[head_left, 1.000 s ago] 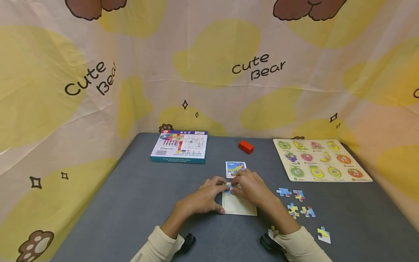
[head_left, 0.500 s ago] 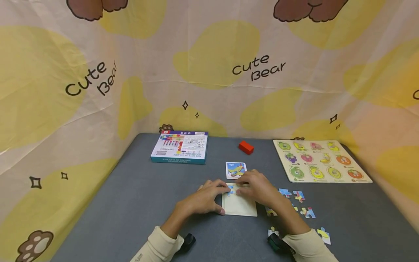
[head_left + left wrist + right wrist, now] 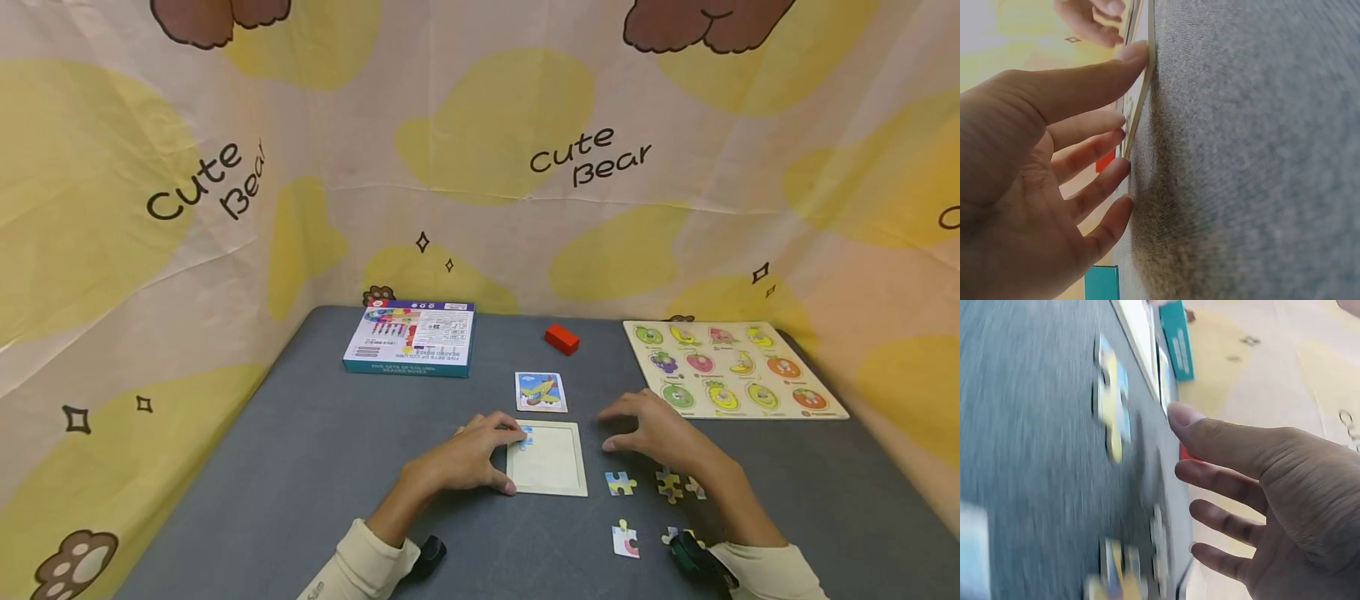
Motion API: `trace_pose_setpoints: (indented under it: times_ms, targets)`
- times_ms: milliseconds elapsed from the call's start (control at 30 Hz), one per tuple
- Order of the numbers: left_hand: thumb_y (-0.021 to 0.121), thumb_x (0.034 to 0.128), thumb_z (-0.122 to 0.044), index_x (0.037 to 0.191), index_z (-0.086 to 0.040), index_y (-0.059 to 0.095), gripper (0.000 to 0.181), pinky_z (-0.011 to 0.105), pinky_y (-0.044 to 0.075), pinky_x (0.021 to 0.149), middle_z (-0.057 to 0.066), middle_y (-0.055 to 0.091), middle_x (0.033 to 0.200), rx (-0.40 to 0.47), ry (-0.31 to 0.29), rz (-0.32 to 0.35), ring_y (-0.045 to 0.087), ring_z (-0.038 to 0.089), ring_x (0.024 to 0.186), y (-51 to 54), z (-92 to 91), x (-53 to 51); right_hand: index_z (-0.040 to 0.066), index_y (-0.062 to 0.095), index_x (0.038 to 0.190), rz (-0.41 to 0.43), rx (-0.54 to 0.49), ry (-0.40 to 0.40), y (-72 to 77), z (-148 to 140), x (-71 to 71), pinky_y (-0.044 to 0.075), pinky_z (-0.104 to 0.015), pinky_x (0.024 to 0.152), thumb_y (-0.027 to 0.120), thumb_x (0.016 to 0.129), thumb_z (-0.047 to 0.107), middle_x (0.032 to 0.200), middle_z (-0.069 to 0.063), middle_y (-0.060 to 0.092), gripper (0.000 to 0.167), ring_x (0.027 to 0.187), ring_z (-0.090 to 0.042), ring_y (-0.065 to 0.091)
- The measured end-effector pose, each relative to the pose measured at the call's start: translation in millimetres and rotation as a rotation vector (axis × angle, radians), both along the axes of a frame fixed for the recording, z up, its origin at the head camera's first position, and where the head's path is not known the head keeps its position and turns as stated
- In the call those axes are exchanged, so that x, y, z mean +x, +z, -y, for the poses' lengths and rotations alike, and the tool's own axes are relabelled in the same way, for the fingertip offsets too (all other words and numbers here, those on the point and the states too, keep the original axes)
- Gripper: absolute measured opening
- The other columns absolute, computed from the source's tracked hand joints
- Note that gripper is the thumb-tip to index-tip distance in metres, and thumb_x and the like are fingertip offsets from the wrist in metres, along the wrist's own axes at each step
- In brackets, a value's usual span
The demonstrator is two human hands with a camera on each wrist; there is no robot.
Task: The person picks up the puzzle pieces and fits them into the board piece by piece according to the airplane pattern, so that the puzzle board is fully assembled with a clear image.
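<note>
A square cream puzzle tray [image 3: 551,467] lies on the grey table, with a blue puzzle piece [image 3: 527,435] in its upper left corner. My left hand [image 3: 474,454] rests along the tray's left edge, thumb at the near corner and index fingertip by the blue piece. In the left wrist view the fingers [image 3: 1100,184] are spread and relaxed. My right hand [image 3: 660,433] is over the table right of the tray, holding nothing, thumb and fingers apart. Loose puzzle pieces lie below it, among them a blue and yellow one [image 3: 620,483] and a white and pink one [image 3: 625,539].
Behind the tray is a picture card [image 3: 541,392] of a yellow airplane. A red block [image 3: 562,338] sits farther back. At the back left lies a flat box [image 3: 408,340], and at the back right a fruit board [image 3: 738,371]. Printed cloth walls border the table.
My right hand has lifted off the tray and moved right, over the loose pieces. The blue piece stays in the tray's corner, now uncovered. My left hand has kept its place.
</note>
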State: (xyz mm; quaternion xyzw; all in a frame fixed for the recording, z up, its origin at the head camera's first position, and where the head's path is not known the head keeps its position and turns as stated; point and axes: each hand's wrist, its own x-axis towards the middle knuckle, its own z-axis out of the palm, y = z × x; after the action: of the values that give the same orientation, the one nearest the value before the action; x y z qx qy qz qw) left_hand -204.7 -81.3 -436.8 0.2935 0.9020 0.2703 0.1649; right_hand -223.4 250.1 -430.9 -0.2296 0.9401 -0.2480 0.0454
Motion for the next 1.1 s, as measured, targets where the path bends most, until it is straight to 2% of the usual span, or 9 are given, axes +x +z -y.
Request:
trace_pose_setpoints:
  times_ms: [167, 433, 733, 1100]
  targets:
    - [0.091, 0.085, -0.027, 0.15, -0.016, 0.061, 0.073, 0.056, 0.038, 0.111, 0.001, 0.052, 0.15, 0.004, 0.003, -0.005, 0.046, 0.025, 0.133, -0.6, 0.3, 0.7, 0.008, 0.078, 0.123, 0.028, -0.002, -0.029, 1.6, -23.0, 2.0, 0.047, -0.06, 0.1, 0.088, 0.086, 0.031, 0.12, -0.007, 0.075, 0.045, 0.115, -0.034, 0.065]
    - [0.09, 0.0861, -0.026, 0.15, -0.016, 0.061, 0.071, 0.055, 0.038, 0.111, 0.0, 0.051, 0.15, 0.0, 0.001, -0.005, 0.046, 0.024, 0.132, -1.6, -0.4, 0.5, 0.007, 0.08, 0.117, 0.033, 0.015, -0.048, 4.0, -48.0, 2.8, 0.049, -0.058, 0.097, 0.091, 0.082, 0.028, 0.118, -0.01, 0.076, 0.042, 0.114, -0.036, 0.064]
    - [0.09, 0.0862, -0.026, 0.151, -0.016, 0.06, 0.072, 0.052, 0.038, 0.11, 0.001, 0.051, 0.15, 0.002, 0.005, -0.002, 0.045, 0.025, 0.131, -2.4, -0.8, 1.1, 0.009, 0.082, 0.101, 0.049, 0.05, -0.073, 0.6, -55.6, 2.1, 0.05, -0.048, 0.09, 0.093, 0.077, 0.024, 0.103, -0.002, 0.073, 0.03, 0.101, -0.026, 0.064]
    - [0.09, 0.0861, -0.027, 0.151, -0.014, 0.061, 0.072, 0.054, 0.037, 0.113, 0.002, 0.052, 0.15, 0.003, -0.003, -0.018, 0.046, 0.025, 0.132, -4.1, -0.3, 0.1, 0.008, 0.081, 0.099, 0.098, 0.062, -0.101, 0.8, -57.2, 1.2, 0.052, -0.045, 0.086, 0.09, 0.082, 0.021, 0.101, -0.003, 0.071, 0.023, 0.095, -0.021, 0.061]
